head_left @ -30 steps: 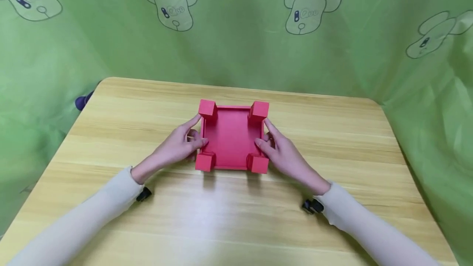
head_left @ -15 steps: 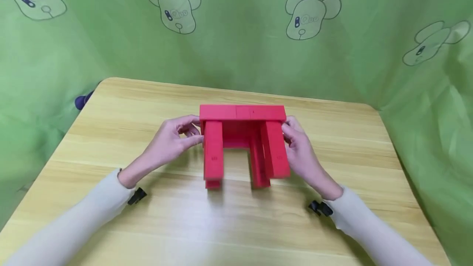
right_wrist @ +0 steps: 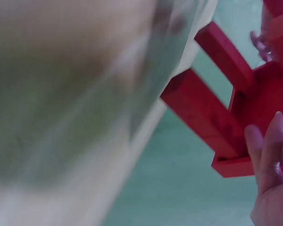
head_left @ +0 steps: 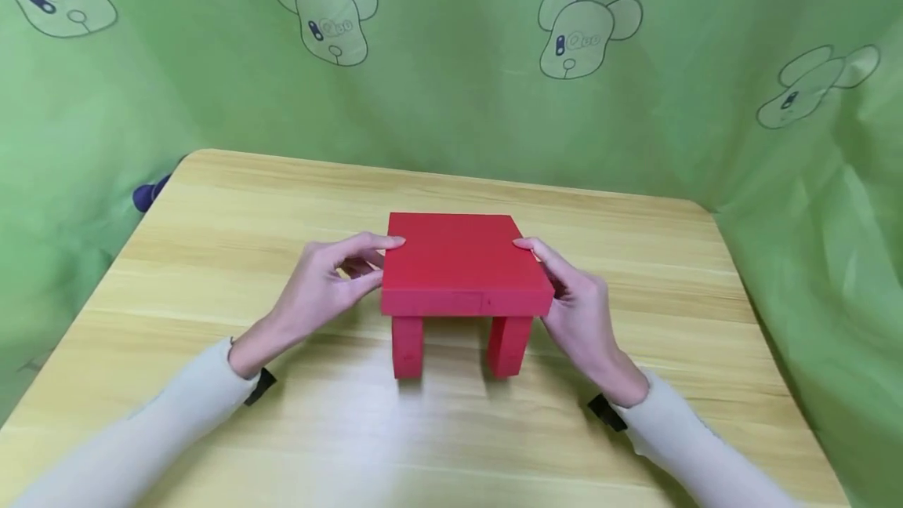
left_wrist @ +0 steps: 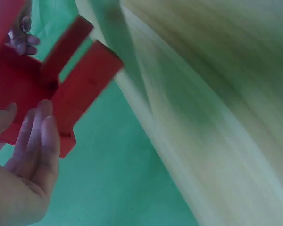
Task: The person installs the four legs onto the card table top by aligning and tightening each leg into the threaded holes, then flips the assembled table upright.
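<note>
A small red table-shaped piece (head_left: 462, 253) is upright in the head view, with its flat top up and its legs down. My left hand (head_left: 328, 273) grips its left edge, one fingertip lying over the top. On the opposite edge my right hand (head_left: 582, 300) grips in the same way. Both wrist views show the hollow underside, with several square legs (left_wrist: 87, 84) and fingers reaching beneath the rim. In the right wrist view the leg ends (right_wrist: 177, 84) look apart from the wooden tabletop. The head view hides the rear legs.
The wooden table (head_left: 233, 257) extends around both hands, with rounded far corners. A green curtain (head_left: 451, 77) with printed mouse faces hangs behind it and along the sides. Something dark purple (head_left: 144, 194) pokes out by the left edge. Black wrist devices (head_left: 608, 412) sit at the sleeves.
The red piece has turned over in my hands. Its underside and legs faced the head camera first, then its side; now the flat top faces up and the legs point down.
</note>
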Motion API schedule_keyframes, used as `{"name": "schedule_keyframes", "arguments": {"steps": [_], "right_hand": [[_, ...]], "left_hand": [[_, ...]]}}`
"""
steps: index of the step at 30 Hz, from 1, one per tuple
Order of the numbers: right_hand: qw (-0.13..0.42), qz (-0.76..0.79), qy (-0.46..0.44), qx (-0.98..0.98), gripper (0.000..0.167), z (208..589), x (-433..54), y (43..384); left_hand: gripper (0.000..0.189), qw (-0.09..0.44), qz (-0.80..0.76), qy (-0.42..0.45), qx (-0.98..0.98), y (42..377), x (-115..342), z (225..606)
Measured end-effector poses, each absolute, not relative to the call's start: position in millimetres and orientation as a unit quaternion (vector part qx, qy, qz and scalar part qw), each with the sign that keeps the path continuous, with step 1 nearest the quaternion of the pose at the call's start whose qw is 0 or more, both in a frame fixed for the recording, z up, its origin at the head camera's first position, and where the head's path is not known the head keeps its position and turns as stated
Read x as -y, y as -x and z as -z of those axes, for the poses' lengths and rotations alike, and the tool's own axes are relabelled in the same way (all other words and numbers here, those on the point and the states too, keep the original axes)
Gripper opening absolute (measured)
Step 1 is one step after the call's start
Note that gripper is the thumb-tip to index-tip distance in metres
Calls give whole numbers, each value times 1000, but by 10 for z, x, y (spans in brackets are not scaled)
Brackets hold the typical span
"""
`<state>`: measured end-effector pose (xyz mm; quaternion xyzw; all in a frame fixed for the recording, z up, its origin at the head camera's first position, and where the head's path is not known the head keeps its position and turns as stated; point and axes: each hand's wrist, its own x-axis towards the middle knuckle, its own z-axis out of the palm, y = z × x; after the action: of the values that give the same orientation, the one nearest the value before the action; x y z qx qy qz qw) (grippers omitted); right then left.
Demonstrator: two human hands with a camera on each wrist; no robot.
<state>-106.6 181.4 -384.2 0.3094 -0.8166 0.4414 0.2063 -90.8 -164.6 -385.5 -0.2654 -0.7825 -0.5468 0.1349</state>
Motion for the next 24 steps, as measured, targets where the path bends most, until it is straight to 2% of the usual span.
{"name": "schedule_keyframes", "arguments": {"steps": [3, 11, 17, 24], "right_hand": [[160, -467, -268, 827, 63, 3850, -1842, 1002], [16, -659, -159, 735, 42, 3822, -1861, 887], [23, -659, -136, 739, 39, 3864, -1818, 857], [22, -624, -142, 768, 49, 3914, -1797, 916]], "left_hand": [[51, 117, 574, 250, 771, 875, 1586, 3871], [57, 53, 642, 222, 732, 839, 1480, 3954], [66, -10, 671, 215, 710, 835, 1489, 4017], [58, 3, 631, 211, 746, 809, 1508, 4080]]}}
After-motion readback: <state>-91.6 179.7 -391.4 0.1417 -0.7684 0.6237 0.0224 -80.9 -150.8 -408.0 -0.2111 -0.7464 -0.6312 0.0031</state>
